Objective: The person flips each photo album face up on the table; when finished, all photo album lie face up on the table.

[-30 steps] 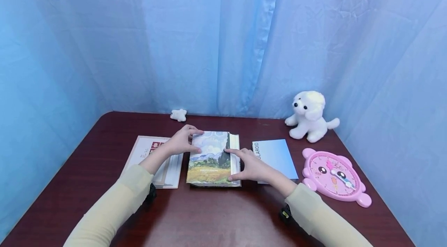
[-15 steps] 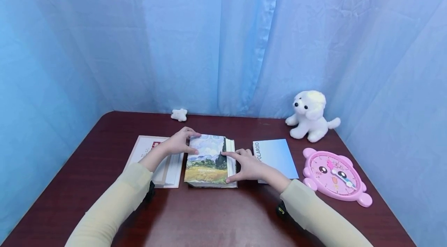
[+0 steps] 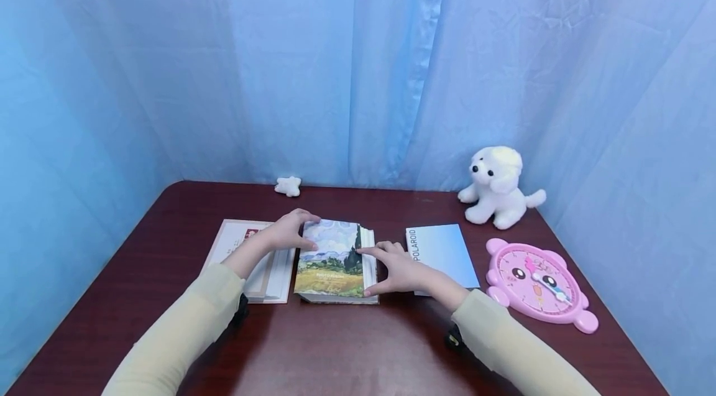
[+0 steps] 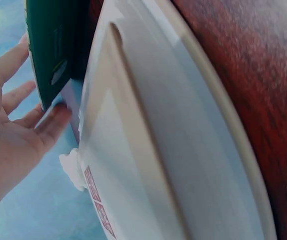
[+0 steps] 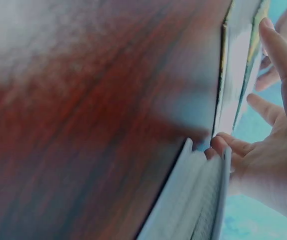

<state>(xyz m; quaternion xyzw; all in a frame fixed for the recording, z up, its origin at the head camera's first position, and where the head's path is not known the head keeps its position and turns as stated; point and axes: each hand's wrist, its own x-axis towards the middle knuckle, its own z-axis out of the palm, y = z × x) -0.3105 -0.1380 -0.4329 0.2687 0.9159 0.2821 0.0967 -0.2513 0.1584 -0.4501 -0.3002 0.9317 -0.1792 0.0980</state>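
Note:
A thick photo album with a painted landscape cover lies flat mid-table, its pages showing along the right side. My left hand touches the cover's upper left part, thumb and fingers spread. From the opposite side my right hand meets the right edge, index finger higher up and thumb near the front corner. The left wrist view shows the album's dark green spine beside loosely bent fingers. In the right wrist view, extended fingers lie along the album's edge; the lower ones come close to the table.
Left of the album lies a pale book, partly under the left arm. A blue-white POLAROID album is at the right, near a pink toy clock. A white plush dog and small white plush sit at the back.
The photo album has slid a little left and toward me, with both hands following it. Most of that shift came in the first half second; since then the hands stay nearly still.

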